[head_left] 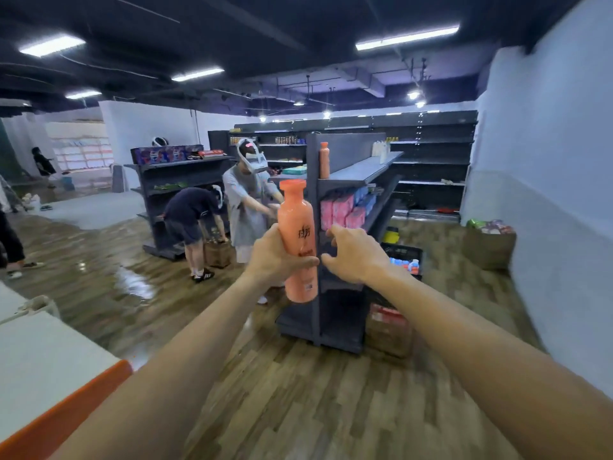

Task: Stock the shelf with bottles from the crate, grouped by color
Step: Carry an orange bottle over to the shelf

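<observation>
My left hand (275,257) grips a tall orange bottle (297,227) upright around its lower half, held out in front of me. Just to its right, my right hand (353,257) hovers with relaxed fingers, apart from the bottle and holding nothing. Behind them stands a dark grey shelf unit (358,171). A second orange bottle (324,160) stands on the left end of its top shelf, and white bottles (381,149) stand further back. A black crate (403,252) with bottles sits on the floor right of the shelf.
Two people (245,207) work just left of the shelf unit, one bending over a box. Pink and blue packs (345,207) fill a middle shelf. A cardboard box (388,327) sits at the shelf's foot. A white and orange counter (43,376) is at my left.
</observation>
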A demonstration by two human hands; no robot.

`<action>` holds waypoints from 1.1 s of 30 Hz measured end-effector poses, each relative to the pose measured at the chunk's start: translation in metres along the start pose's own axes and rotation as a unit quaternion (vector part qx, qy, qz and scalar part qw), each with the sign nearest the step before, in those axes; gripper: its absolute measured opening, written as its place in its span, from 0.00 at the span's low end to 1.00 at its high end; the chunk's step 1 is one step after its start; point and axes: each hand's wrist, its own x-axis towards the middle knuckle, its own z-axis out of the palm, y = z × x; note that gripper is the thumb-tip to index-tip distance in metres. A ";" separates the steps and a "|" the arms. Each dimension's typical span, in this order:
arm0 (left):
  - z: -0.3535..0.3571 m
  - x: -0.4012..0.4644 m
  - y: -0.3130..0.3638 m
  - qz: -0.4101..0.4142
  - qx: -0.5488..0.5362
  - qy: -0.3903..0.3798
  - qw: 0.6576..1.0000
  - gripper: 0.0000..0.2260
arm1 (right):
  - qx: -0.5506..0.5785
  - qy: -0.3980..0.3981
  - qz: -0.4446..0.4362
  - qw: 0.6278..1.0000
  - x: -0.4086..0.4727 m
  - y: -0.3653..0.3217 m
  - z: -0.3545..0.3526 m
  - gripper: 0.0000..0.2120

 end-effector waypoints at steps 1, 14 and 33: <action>0.020 0.005 0.013 0.008 -0.004 -0.017 1.000 0.28 | -0.003 0.007 0.015 1.000 -0.002 0.022 -0.007 0.18; 0.247 0.021 0.107 0.035 -0.115 -0.213 0.970 0.24 | -0.027 0.034 0.191 0.981 -0.059 0.252 -0.058 0.21; 0.504 -0.120 -0.124 -0.237 -0.092 -0.494 0.832 0.36 | 0.075 -0.258 0.467 0.843 -0.245 0.406 0.230 0.19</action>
